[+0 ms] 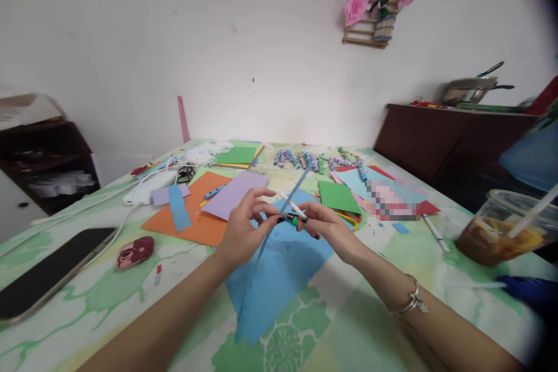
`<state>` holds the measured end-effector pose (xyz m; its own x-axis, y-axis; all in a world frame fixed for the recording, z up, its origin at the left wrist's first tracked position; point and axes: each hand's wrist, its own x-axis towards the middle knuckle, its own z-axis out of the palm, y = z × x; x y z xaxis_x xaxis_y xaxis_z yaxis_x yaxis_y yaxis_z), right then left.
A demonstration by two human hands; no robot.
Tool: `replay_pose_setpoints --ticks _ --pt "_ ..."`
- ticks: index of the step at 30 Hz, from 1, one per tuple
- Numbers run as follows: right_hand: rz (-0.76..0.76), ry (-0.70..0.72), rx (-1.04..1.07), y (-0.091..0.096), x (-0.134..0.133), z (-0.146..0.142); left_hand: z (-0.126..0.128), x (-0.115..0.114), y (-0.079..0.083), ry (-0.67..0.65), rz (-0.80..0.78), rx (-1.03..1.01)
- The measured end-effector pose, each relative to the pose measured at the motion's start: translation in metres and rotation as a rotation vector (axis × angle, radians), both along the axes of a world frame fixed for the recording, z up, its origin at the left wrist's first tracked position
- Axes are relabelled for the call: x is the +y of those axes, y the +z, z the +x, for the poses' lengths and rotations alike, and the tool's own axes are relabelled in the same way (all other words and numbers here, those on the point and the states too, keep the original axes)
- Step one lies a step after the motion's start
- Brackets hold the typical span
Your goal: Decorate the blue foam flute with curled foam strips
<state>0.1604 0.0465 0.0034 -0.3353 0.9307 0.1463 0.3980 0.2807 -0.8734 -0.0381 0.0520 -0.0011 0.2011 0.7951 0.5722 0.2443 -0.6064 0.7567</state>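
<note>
While the hands meet over the worktop (375, 296), both pinch a blue paper strip (297, 187).
Left hand (243, 228) and right hand (326, 224) clamp it above a blue sheet (283, 285); drink cup (501, 226) at 3 o'clock.

home craft table (383, 256), pot (468, 90) on sideboard (453, 133).

Just the one view here, head-mounted, looking forward and down across the green-and-white patterned tabletop (392, 279) toward the plain white wall (131, 40). It sits close in: the left hand (242, 226) and right hand (326, 224) land dead centre, with the forearms running off the bottom edge.
</note>
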Motion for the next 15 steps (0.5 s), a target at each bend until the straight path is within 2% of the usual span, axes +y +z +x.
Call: replay_pose_setpoints --ticks 3,5,7,11,13,15 --pt "-0.057 0.068 0.352 0.005 -0.009 -0.006 0.001 -0.003 0.0 0.024 0.277 0.246" --pt "-0.035 0.07 0.451 0.006 -0.014 -0.008 0.001 -0.003 -0.002 0.011 0.415 0.361" --pt "0.03 0.048 0.464 0.006 -0.017 -0.009 0.002 -0.002 -0.006 0.045 0.468 0.405" --pt "0.119 0.052 0.464 0.007 -0.022 -0.009 -0.001 0.003 -0.011 0.267 0.554 0.468" --pt "0.098 0.092 0.448 0.007 -0.023 -0.009 -0.004 0.006 -0.012 0.353 0.604 0.476" --pt "0.034 0.132 0.42 0.006 -0.023 -0.01 -0.006 0.009 -0.01 0.384 0.622 0.437"
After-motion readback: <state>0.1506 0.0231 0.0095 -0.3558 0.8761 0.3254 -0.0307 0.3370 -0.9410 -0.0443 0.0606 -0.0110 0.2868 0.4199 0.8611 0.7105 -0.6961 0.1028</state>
